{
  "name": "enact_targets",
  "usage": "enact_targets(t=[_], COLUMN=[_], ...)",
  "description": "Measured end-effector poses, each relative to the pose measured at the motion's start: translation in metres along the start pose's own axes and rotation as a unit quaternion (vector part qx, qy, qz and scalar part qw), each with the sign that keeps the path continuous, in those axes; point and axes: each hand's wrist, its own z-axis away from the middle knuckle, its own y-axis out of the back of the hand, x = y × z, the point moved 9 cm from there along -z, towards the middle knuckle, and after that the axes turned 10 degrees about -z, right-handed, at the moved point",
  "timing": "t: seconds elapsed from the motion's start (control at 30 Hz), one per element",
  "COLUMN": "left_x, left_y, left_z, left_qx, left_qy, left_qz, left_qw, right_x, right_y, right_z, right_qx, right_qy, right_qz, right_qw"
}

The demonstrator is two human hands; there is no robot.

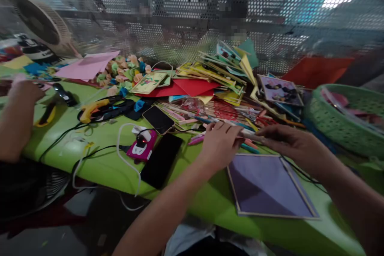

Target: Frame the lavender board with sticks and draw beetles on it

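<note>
My left hand [220,144] and my right hand [289,146] are close together above the craft clutter, both with fingers closed. Between their fingertips runs a thin pale stick [253,137], partly hidden by the fingers. Just in front of them lies a purple square card [267,184], flat on the green table [207,204], with narrow pale strips along its edges. Several pens [250,148] lie beneath and beside my hands. A dark cable passes under my right hand.
A black phone [163,160], a pink power socket [143,144] and loose cables are left of my hands. Behind lie stacked cards [216,74] and crumpled paper pieces [126,72]. A green basket [342,124] stands right. Another person's arm [18,116] reaches in from the left.
</note>
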Motion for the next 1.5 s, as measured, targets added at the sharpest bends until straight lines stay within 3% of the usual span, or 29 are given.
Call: enact_targets(t=[0.1,0.17,0.23,0.4,0.5,0.57,0.63,0.77,1.0,1.17,1.37,1.5], left_x=[0.018,0.029,0.038,0.053,0.046,0.03,0.015,0.012,0.001,-0.007,-0.009,-0.009], left_y=[-0.018,-0.025,-0.032,-0.04,-0.039,-0.036,-0.027,-0.027,-0.048,-0.054,-0.059,-0.059], left_z=[-0.001,-0.001,0.0,-0.001,-0.001,-0.003,-0.005,-0.005,0.0,0.005,0.007,0.007], left_qx=[-0.069,-0.095,-0.118,-0.151,-0.17,-0.175,-0.14,-0.129,-0.236,-0.267,-0.291,-0.29], left_qy=[-0.068,-0.102,-0.126,-0.153,-0.137,-0.086,-0.042,-0.045,-0.004,0.007,0.014,0.016], left_qz=[-0.012,-0.014,-0.013,-0.015,-0.013,-0.005,0.026,0.084,0.028,0.011,0.002,0.007], left_qw=[0.995,0.99,0.985,0.977,0.976,0.981,0.989,0.987,0.971,0.964,0.957,0.957], right_x=[0.017,0.026,0.03,0.039,0.042,0.042,0.044,0.055,0.07,0.066,0.082,0.09], right_y=[0.011,0.005,-0.008,-0.012,0.021,0.053,0.079,0.08,0.05,0.037,-0.001,-0.021], right_z=[0.023,0.031,0.035,0.043,0.049,0.054,0.06,0.058,0.06,0.062,0.065,0.065], right_qx=[0.092,0.114,0.105,0.19,0.271,0.324,0.368,0.337,0.306,0.244,0.17,0.112], right_qy=[-0.045,-0.056,-0.057,-0.049,-0.026,0.005,0.038,0.024,-0.035,-0.045,-0.122,-0.137], right_qz=[-0.2,-0.276,-0.285,-0.303,-0.309,-0.314,-0.335,-0.381,-0.415,-0.381,-0.365,-0.323], right_qw=[0.974,0.953,0.951,0.933,0.911,0.892,0.866,0.861,0.856,0.891,0.907,0.93])
